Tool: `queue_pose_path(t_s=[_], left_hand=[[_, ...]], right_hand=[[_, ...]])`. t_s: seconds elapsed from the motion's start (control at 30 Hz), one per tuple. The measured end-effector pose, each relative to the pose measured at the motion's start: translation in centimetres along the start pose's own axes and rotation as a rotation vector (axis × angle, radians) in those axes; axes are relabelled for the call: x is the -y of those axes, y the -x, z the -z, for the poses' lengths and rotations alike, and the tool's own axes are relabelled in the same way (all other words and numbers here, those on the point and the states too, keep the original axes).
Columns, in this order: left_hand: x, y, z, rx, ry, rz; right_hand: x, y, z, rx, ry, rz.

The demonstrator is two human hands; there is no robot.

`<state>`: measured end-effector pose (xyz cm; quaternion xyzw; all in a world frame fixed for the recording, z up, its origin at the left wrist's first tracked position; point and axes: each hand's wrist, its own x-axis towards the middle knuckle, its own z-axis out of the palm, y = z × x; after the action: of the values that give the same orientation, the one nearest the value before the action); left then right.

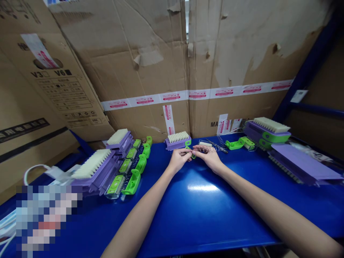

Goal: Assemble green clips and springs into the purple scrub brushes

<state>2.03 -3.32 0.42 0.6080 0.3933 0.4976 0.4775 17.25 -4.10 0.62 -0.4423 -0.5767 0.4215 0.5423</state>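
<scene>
L hand [177, 160]: bare, fingers bent in, thumb and fingertips closed in a pinch on the green pc.
R hand [210, 157]: bare, facing L hand; fingertips drawn together at same pc, gap almost nil; exact grip partly hidden.
Green pc [194, 156]: sm., bright plastic, btwn the two sets of fingertips, mid-scene, toward far side of table; full shape can't be told.
Wire coil [204, 149]: thin, metallic, loose turns, seen along R hand fingers; can't tell if gripped.
Mid brush [177, 139]: just beyond L hand; purple plastic body, cream bristles in ridged rows.
Tool [218, 146]: slim, dark, far side, just right of R hand.
Left brushes [92, 164]: purple ribbed housings, dense cream bristle blocks on top.
Left brackets [132, 183]: glossy green, hooked w/ rounded ends, in a row near to far; alongside, boxy green & clear-plastic units [115, 184], dark coils [129, 167] btwn.
Right bracket [234, 144]: green, same hooked form, next to right stack.
Right stack [270, 126]: purple/green bodies, bristles up; nearer, a flat smooth purple panel [303, 161], bristles underneath.
Table [215, 218]: blue, slick, w/ white glare.
Cardboard [228, 64]: brown, scuffed, torn, far side; white-red tape [172, 96] across.
</scene>
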Motion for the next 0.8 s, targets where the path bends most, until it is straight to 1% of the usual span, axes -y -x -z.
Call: queue_pose_path(t_s=[0.17, 0.3, 0.4, 0.53, 0.7, 0.8], left_hand=[[0.4, -0.2, 0.0, 0.008, 0.080, 0.031], [0.6, -0.3, 0.1, 0.030, 0.149, 0.054], [0.7, -0.3, 0.1, 0.035, 0.180, 0.055], [0.8, -0.3, -0.1, 0.016, 0.094, -0.016], [0.9, -0.2, -0.5, -0.067, 0.034, -0.092], [1.0, -0.1, -0.6, -0.066, -0.007, -0.121]], right_hand=[[-0.2, -0.1, 0.1, -0.022, -0.010, -0.001], [-0.4, -0.4, 0.1, -0.031, -0.077, -0.029], [-0.4, -0.5, 0.1, -0.038, -0.115, -0.019], [-0.5, -0.4, 0.1, -0.039, -0.042, 0.034], [-0.8, -0.4, 0.1, -0.010, 0.047, 0.080], [-1.2, -0.4, 0.0, -0.001, 0.060, 0.104]])
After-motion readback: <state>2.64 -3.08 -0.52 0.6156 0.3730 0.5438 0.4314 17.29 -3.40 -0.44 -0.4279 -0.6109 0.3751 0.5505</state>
